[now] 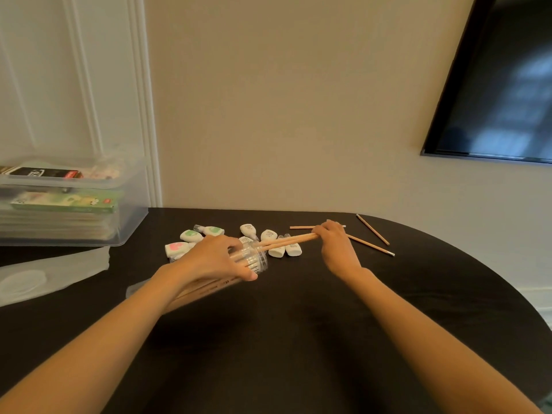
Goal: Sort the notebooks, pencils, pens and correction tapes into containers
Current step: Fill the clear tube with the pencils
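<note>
At the tabletop's far left corner stands a clear bin stacked with notebooks. Nearer the middle, the left hand grips a clear jar tipped sideways, mouth facing right. The right hand, just beside that mouth, pinches a pencil bundle lying left to right, its ends entering the jar. Loose pencils lie by the far right edge, nearest the right hand. Correction tapes sit behind the jar.

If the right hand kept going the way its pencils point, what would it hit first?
The right hand would probably meet the mouth of the clear jar, held tilted by the left hand; its pencils lead into it. Depth is unclear.
</note>
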A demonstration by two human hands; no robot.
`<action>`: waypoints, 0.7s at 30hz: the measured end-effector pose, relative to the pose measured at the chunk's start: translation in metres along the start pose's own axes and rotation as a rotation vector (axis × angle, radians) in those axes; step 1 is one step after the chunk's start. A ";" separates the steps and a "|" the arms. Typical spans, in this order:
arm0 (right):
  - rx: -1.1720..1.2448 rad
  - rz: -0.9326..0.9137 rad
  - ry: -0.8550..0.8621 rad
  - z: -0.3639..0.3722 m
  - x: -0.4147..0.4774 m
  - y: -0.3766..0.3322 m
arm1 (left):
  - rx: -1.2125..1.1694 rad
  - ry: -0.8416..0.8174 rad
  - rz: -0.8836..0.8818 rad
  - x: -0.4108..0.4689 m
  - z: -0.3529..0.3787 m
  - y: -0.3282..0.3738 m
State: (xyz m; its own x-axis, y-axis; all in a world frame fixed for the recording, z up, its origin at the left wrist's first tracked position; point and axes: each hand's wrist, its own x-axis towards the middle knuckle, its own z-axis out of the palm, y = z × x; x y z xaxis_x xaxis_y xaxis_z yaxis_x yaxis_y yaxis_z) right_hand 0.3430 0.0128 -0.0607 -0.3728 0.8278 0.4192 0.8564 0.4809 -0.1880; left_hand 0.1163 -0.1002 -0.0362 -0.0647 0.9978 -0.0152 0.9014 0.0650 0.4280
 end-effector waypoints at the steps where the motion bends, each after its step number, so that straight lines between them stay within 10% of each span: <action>1: 0.017 0.033 -0.049 0.002 -0.001 0.001 | 0.002 -0.038 0.022 0.000 0.000 0.000; 9: -0.012 0.060 -0.508 0.008 -0.012 0.001 | 0.004 0.020 0.049 0.006 0.006 0.010; 16: -0.170 0.105 -0.238 0.006 -0.017 0.006 | 0.049 0.030 -0.013 0.012 0.015 0.017; 21: -0.179 0.097 -0.405 0.006 -0.015 0.002 | 0.068 -0.008 0.024 0.015 0.017 0.023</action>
State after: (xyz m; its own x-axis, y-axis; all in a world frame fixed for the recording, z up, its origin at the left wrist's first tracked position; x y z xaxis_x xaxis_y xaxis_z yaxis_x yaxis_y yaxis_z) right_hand 0.3479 0.0033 -0.0724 -0.3670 0.9300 0.0188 0.9293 0.3675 -0.0380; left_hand 0.1436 -0.0830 -0.0421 -0.0398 0.9991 -0.0132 0.9295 0.0419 0.3664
